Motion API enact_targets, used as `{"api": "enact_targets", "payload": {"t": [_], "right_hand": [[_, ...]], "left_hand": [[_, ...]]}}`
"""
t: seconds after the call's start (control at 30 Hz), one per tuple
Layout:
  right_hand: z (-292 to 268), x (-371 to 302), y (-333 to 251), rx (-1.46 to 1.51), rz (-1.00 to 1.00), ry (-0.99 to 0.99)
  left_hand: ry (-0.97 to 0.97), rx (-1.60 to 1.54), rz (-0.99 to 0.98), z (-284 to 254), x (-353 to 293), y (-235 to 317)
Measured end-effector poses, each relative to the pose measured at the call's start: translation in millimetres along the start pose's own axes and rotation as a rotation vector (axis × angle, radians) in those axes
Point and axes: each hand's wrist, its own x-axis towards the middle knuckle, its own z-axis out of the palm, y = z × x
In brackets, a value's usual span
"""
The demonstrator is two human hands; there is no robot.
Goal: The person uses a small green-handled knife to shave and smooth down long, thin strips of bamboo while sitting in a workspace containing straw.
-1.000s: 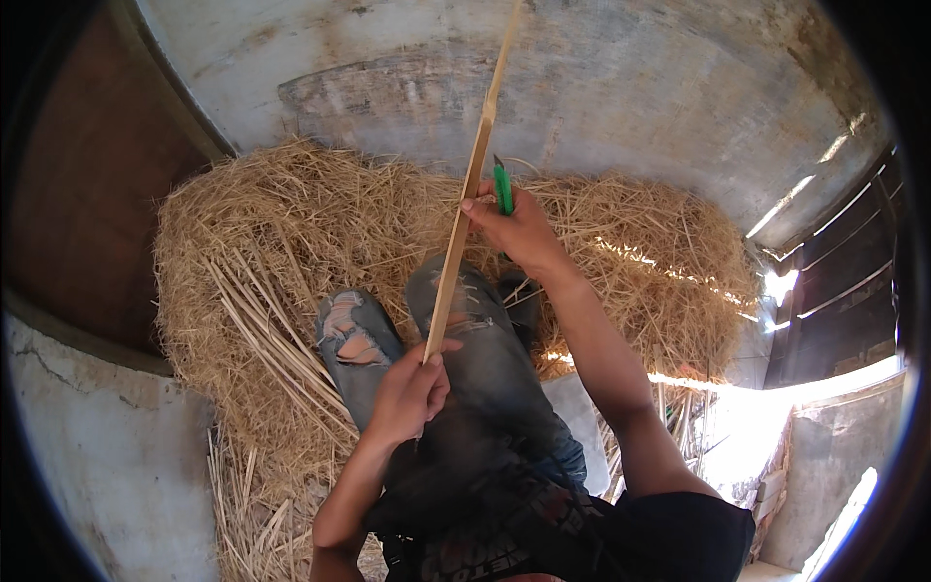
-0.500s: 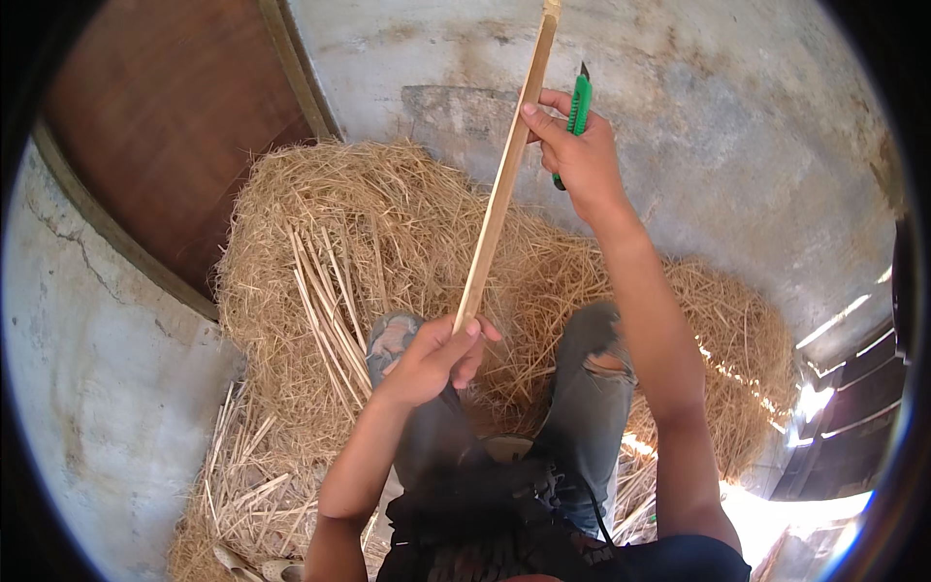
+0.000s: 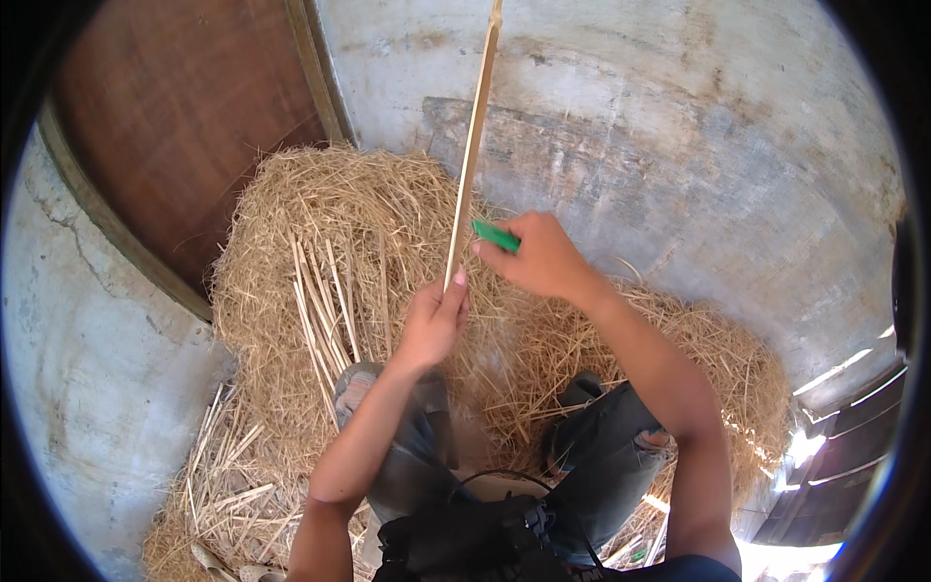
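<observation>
One bamboo strip, perhaps one green-handled knife

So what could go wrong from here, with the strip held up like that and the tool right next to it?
The right hand holds a green-handled tool close to the left hand's fingers; a slip could nick them. The thin wooden strip is gripped only at its lower end, so it may flex or snap. Loose straw underneath could swallow any dropped piece.
</observation>
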Motion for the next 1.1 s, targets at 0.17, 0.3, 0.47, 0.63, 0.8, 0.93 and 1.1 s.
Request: {"api": "enact_targets", "payload": {"t": [0.17, 0.3, 0.47, 0.63, 0.8, 0.93, 1.1], "right_hand": [[35, -5, 55, -0.191, -0.064, 0.147], [43, 10, 63, -0.196, 0.014, 0.072], [43, 17, 61, -0.187, 0.011, 0.078], [51, 21, 67, -0.128, -0.048, 0.097], [52, 21, 60, -0.110, -0.110, 0.143], [48, 18, 56, -0.143, -0.056, 0.122], [45, 15, 49, -0.138, -0.029, 0.167]], "left_hand": [[0.027, -0.016, -0.030, 21, 1, -37], [0.002, -0.164, -0.134, 22, 3, -27], [-0.007, -0.275, -0.171, 23, 3, -23], [-0.058, -0.356, -0.171, 19, 4, -25], [-0.092, -0.389, -0.130, 13, 2, -30], [-0.094, -0.381, -0.121, 12, 0, -31], [0.029, -0.136, -0.088, 22, -8, -29]]}}
